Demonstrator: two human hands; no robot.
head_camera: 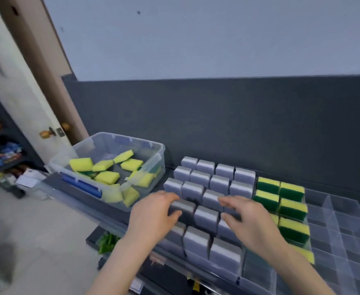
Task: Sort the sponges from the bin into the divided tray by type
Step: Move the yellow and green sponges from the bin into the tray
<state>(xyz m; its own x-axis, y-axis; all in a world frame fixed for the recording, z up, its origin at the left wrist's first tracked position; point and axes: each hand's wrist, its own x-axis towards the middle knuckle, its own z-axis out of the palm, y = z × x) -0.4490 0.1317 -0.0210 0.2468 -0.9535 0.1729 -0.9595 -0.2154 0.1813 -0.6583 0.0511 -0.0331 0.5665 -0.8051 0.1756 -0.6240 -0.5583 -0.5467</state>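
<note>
- Biggest risk imo: the grey sponges (205, 217) stand on edge, packed tight. Shoving one more down could tip or squash its neighbours, or the foam just springs back up out of the slot.
- The left hand (153, 211) pinches a grey sponge (183, 206) at the left side of the divided tray (345, 241), fingers over its top edge and thumb on the near face.
- The right hand (247, 220) hovers over the next grey row, fingers spread and half curled. Can't tell if it actually has hold of anything.
- Looks-wise they're pale grey blocks with rounded corners, and I'd guess soft and squishy.
- Green-and-yellow scrub sponges (291, 190) fill the column just beside them.
- The clear bin (119, 141) on the left holds loose yellow sponges (106, 177), so plenty left to sort.
</note>
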